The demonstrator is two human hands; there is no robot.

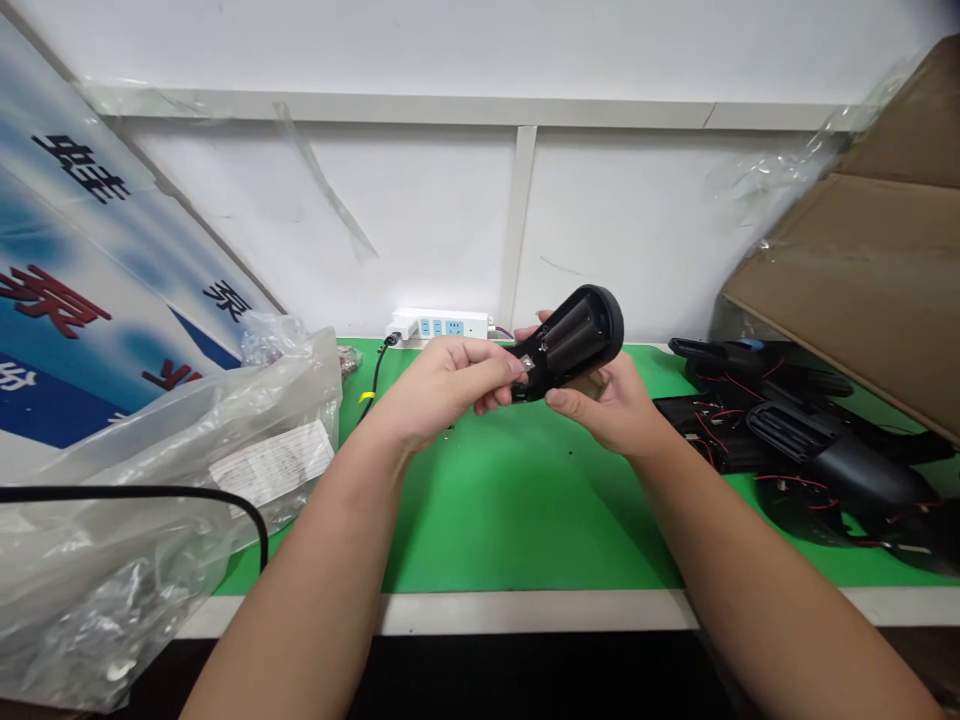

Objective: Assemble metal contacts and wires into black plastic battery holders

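A black plastic housing (581, 335) with a hollow inner side is held tilted above the green mat (517, 520). My right hand (600, 400) wraps round it from below and the right, thumb on the near edge. At the housing's narrower left end, my left hand (480, 375) pinches a small metal piece (527, 363) between thumb and finger, against the inside of the housing. Whether that piece is fixed to the housing I cannot tell.
Black housings with red wires (832, 450) lie piled at the right, below a cardboard box (862, 240). A white power strip (450, 325) with a plugged-in black cable stands at the back. Clear plastic bags (187, 490) of small parts lie at the left.
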